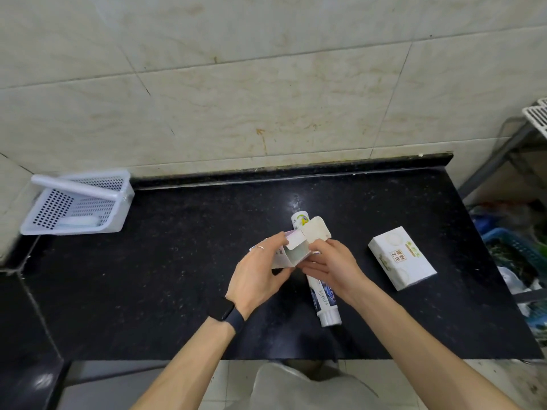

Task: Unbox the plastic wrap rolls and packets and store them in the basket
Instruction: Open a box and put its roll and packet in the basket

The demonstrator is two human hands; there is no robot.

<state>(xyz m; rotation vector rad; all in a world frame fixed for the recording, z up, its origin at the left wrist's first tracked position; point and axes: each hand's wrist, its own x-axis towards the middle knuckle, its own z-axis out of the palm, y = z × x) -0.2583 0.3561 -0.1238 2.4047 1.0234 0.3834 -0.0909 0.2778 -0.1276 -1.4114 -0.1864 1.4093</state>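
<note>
Over the middle of the black counter [177,276] I hold a small white carton [291,253] with its end flaps open toward me. My left hand [260,273] grips its left side, and my right hand [331,264] holds its right side by the open flap. A white roll package [321,297] lies on the counter under my hands, its ends showing above and below. A shut white box [402,258] with green print lies to the right. The white perforated basket [53,229] stands at the far left against the wall, with a white roll [74,186] leaning inside and a pale packet [78,221] at its bottom.
A tiled wall rises behind the counter. Past the counter's right edge are a metal rack [509,143] and a blue crate [515,247] with clutter lower down. The counter's front edge runs just below my forearms.
</note>
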